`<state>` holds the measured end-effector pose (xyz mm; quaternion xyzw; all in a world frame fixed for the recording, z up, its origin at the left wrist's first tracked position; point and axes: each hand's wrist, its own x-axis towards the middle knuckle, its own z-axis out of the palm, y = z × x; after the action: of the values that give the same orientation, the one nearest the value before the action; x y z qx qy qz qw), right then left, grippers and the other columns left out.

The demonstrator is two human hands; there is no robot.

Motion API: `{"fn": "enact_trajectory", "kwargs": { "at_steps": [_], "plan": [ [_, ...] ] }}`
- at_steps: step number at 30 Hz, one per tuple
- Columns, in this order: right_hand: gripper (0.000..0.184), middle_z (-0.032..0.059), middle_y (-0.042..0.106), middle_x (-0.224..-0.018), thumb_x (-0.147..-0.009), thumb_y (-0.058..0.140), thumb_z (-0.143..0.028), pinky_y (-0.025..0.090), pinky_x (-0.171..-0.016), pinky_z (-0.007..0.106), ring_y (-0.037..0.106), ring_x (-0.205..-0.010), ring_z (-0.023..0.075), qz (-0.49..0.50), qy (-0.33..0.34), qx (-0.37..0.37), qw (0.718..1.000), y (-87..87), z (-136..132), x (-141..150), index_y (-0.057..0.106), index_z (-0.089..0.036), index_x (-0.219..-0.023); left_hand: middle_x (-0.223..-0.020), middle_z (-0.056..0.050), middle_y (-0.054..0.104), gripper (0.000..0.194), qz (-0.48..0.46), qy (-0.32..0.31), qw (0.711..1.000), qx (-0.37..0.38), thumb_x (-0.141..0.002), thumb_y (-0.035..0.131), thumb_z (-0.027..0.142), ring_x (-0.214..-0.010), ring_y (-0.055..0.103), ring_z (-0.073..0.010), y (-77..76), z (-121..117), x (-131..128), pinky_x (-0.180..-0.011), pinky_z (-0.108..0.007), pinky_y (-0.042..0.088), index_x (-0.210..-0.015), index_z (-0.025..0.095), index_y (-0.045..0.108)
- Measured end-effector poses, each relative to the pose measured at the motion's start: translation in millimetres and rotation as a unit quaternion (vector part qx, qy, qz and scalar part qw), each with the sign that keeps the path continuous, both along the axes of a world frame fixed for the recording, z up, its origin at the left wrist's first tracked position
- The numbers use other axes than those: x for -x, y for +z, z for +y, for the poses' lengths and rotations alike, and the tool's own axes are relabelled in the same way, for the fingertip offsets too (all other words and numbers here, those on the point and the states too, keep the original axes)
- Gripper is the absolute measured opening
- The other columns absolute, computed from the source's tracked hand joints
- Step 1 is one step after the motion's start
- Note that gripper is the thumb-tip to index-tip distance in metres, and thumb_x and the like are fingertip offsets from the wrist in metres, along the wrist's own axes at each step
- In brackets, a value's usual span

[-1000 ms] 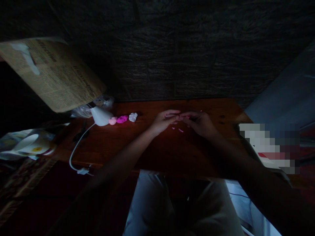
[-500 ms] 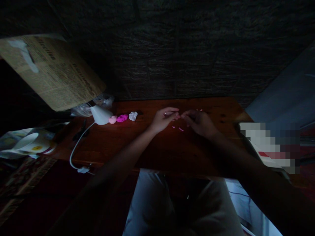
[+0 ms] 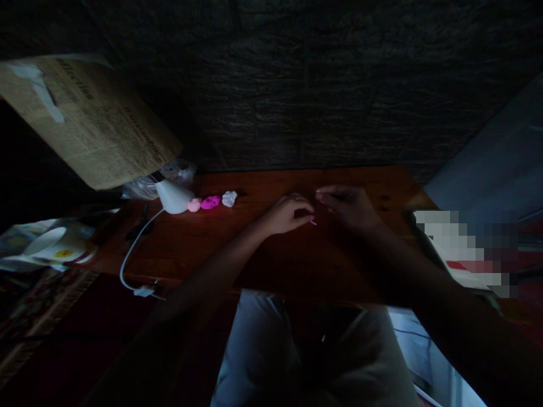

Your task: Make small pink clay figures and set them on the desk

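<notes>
My left hand (image 3: 292, 215) is low over the wooden table, with thumb and forefinger curled almost together at a thin pink strip of modelling clay (image 3: 313, 223). Its fingertips touch the strip; how firmly they grip it is hard to see in the dim light. To the right, my right hand (image 3: 345, 206) is raised slightly, with thumb and forefinger pinched. A tiny pale speck shows at those fingertips, too small to name. Left of both hands sit a white clay lump (image 3: 229, 198), a bright magenta lump (image 3: 210, 202) and a pale pink lump (image 3: 194, 204) in a row.
A lamp with a white base (image 3: 173, 198) and newsprint-patterned shade (image 3: 97, 124) stands at the left. Its white cable (image 3: 125, 257) hangs over the front edge. A white paper cup (image 3: 51, 244) lies far left. A dark textured wall (image 3: 275, 85) rises behind the table (image 3: 263, 263).
My hands have separated. The left came down toward the pink strip, covering the small piece beside it. The right shifted slightly right, and the bits behind it are now hidden.
</notes>
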<state>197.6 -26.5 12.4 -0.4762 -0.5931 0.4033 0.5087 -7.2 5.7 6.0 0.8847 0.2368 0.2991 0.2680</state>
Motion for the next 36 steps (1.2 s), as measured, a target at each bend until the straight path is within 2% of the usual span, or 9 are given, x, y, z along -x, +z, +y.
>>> {"fn": "enact_trajectory", "kwargs": {
  "at_steps": [6, 11, 16, 20, 25, 29, 36],
  "plan": [
    [0.053, 0.0063, 0.072, -0.077, -0.071, 0.078, -0.069, 0.048, -0.063, 0.033, 0.057, -0.062, 0.0162, -0.053, 0.017, -0.004, 0.998, 0.5, 0, -2, 0.079, -0.019, -0.087, -0.100, -0.008, 0.077, 0.010, 0.003, -0.025, 0.999, 0.025, -0.081, 0.077, 0.026, -0.104, 0.067, -0.0243, 4.2, 0, 0, -0.100, -0.041, 0.047, -0.091, 0.023, 0.079],
    [0.050, 0.0047, 0.070, -0.074, -0.078, 0.070, -0.070, 0.048, -0.065, 0.034, 0.057, -0.059, 0.0161, -0.095, 0.037, -0.041, 0.994, 4.9, -4, 1, 0.074, -0.020, -0.082, -0.104, -0.010, 0.078, 0.012, 0.005, -0.044, 0.999, 0.030, -0.080, 0.080, 0.027, -0.107, 0.067, -0.0257, 3.9, 1, 0, -0.102, -0.042, 0.045, -0.091, 0.023, 0.079],
    [0.049, 0.0047, 0.070, -0.072, -0.081, 0.067, -0.071, 0.052, -0.075, 0.037, 0.063, -0.068, 0.0201, -0.109, 0.047, -0.064, 0.991, 5.3, -5, 3, 0.070, -0.023, -0.076, -0.109, -0.009, 0.078, 0.015, 0.011, -0.060, 0.998, 0.031, -0.080, 0.079, 0.025, -0.110, 0.067, -0.0251, 2.6, 2, 0, -0.104, -0.042, 0.043, -0.095, 0.024, 0.079],
    [0.045, 0.0055, 0.071, -0.075, -0.083, 0.067, -0.068, 0.053, -0.078, 0.038, 0.066, -0.072, 0.0216, -0.097, 0.046, -0.069, 0.992, 4.6, -5, 3, 0.070, -0.023, -0.078, -0.108, -0.008, 0.078, 0.015, 0.005, -0.062, 0.997, 0.035, -0.076, 0.083, 0.023, -0.110, 0.066, -0.0255, 2.6, 2, 0, -0.103, -0.041, 0.045, -0.091, 0.025, 0.080],
    [0.044, 0.0060, 0.074, -0.074, -0.083, 0.068, -0.065, 0.054, -0.080, 0.036, 0.069, -0.074, 0.0222, -0.092, 0.045, -0.068, 0.992, 3.9, -6, 5, 0.070, -0.022, -0.077, -0.107, -0.010, 0.076, 0.014, 0.062, -0.061, 0.996, -0.030, -0.080, 0.082, 0.028, -0.112, 0.065, -0.0260, 1.9, 4, 1, -0.102, -0.041, 0.046, -0.092, 0.022, 0.080],
    [0.041, 0.0052, 0.076, -0.076, -0.081, 0.071, -0.063, 0.055, -0.081, 0.036, 0.070, -0.076, 0.0222, -0.077, 0.045, -0.067, 0.994, 1.7, -5, 7, 0.072, -0.022, -0.078, -0.113, -0.011, 0.074, 0.014, 0.099, -0.065, 0.990, -0.079, -0.089, 0.073, 0.029, -0.116, 0.063, -0.0244, -0.5, 4, 1, -0.103, -0.040, 0.047, -0.098, 0.020, 0.079],
    [0.035, 0.0042, 0.076, -0.079, -0.074, 0.080, -0.056, 0.054, -0.078, 0.035, 0.068, -0.076, 0.0203, -0.006, 0.023, -0.042, 0.999, -0.9, -4, 7, 0.077, -0.022, -0.080, -0.119, -0.008, 0.074, 0.012, 0.126, -0.056, 0.986, -0.098, -0.095, 0.065, 0.023, -0.123, 0.062, -0.0226, -3.1, 1, -2, -0.109, -0.040, 0.044, -0.096, 0.021, 0.077]
  ]
}}
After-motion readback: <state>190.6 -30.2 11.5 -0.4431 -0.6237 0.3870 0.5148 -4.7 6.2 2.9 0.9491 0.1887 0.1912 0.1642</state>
